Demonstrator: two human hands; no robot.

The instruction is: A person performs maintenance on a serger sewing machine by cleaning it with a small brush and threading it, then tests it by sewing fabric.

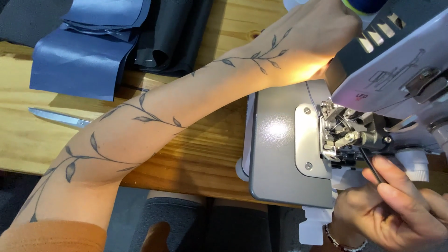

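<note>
Grey metal fills the right of the frame: the sewing machine (284,144). Her left hand (317,35) reaches behind its top, fingers hidden. Lower right, the right hand (396,210) pinches thin tweezers (371,165) at the needle mechanism. Bare wooden table (205,154) lies centre-left.

The left hand's fingers (326,70) vanish behind the sewing machine (396,60). Just beyond the right fingers (396,186), the thin dark tool's (371,165) tip is lost among the needle parts. The scissors (58,117) lie half-hidden under the forearm.
</note>
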